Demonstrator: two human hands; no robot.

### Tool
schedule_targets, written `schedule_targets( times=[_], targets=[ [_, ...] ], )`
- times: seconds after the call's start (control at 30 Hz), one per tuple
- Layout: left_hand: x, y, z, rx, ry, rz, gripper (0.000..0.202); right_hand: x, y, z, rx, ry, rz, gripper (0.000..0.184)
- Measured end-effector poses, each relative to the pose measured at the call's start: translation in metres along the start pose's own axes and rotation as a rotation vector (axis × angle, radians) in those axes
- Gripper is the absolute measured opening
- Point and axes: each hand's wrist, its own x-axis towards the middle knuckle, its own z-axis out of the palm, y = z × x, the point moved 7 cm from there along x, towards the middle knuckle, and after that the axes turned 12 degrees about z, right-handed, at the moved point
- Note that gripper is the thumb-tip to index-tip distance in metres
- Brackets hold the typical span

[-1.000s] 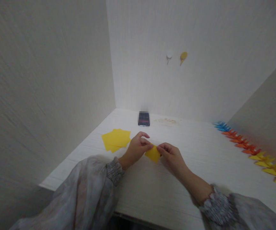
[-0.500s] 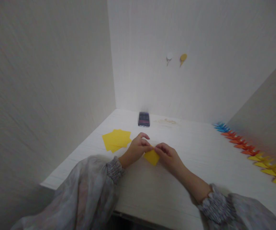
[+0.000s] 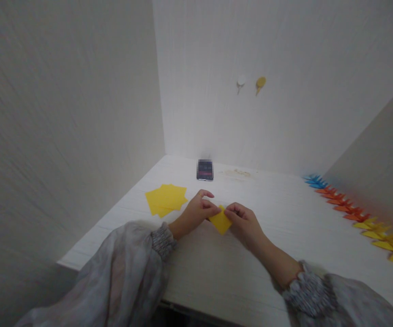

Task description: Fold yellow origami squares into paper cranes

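Observation:
A small folded yellow paper [image 3: 220, 221] is held just above the white table [image 3: 285, 218] between both of my hands. My left hand [image 3: 196, 212] pinches its upper left edge with thumb and fingers. My right hand [image 3: 246, 221] pinches its upper right edge, fingers curled. A loose stack of yellow paper squares [image 3: 166, 198] lies on the table to the left of my left hand.
A small dark device [image 3: 205, 169] stands near the back wall. A row of folded paper pieces runs along the right wall, blue [image 3: 314, 180], then orange [image 3: 342, 204], then yellow [image 3: 387, 240]. Two round hooks [image 3: 251, 83] are on the back wall. The table's front edge is near my sleeves.
My hands shifted slightly and the folded yellow paper turned a little between my fingers. Both hands stay pinched on it.

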Motion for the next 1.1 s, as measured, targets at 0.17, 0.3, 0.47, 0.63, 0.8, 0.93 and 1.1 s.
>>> schedule_targets(
  times=[0.17, 0.3, 0.47, 0.63, 0.8, 0.93, 1.1],
  targets=[
    [-0.001, -0.002, -0.001, 0.007, -0.022, 0.005, 0.051, 0.0, 0.0, 0.001, 0.037, -0.024, 0.014, 0.018],
    [-0.003, -0.008, 0.003, 0.046, -0.109, 0.013, 0.048, -0.001, 0.002, 0.007, 0.043, -0.075, 0.066, 0.019],
    [-0.003, -0.014, 0.01, 0.077, -0.18, -0.027, 0.056, -0.003, 0.002, 0.009, -0.026, -0.066, 0.074, 0.021],
    [-0.003, -0.011, 0.011, 0.104, -0.203, -0.007, 0.053, -0.005, -0.001, 0.009, -0.142, -0.016, 0.027, 0.021],
    [-0.004, -0.013, 0.014, 0.096, -0.232, -0.05, 0.052, -0.003, 0.0, 0.005, -0.197, 0.018, -0.004, 0.022],
    [-0.007, -0.012, 0.017, 0.073, -0.248, -0.122, 0.055, -0.001, 0.001, -0.005, -0.128, 0.075, -0.001, 0.024],
    [-0.008, -0.01, 0.018, -0.004, -0.228, -0.152, 0.057, 0.003, 0.003, -0.012, -0.05, 0.093, 0.008, 0.025]
  ],
)
